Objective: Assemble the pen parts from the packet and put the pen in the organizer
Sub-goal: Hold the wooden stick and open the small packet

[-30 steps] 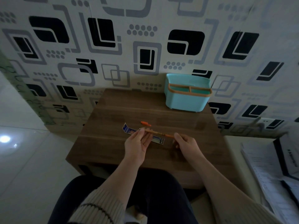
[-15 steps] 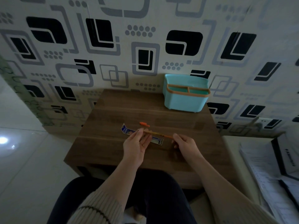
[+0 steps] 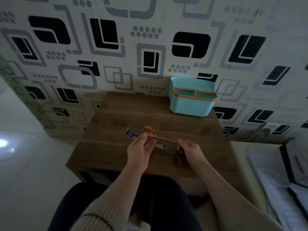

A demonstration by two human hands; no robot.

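The bench (image 3: 116, 155) stood against the far wall, with the organizer (image 3: 191, 104) on its far right corner. Near the middle of the bench lay the packet (image 3: 131, 135), and just beyond it, apart from it, the cap (image 3: 148, 128). The pen barrel (image 3: 160, 138) stretched left to right over the packet, between the left hand (image 3: 140, 150) and the right hand (image 3: 190, 150). Papers (image 3: 275, 180) lay off the bench at the right.
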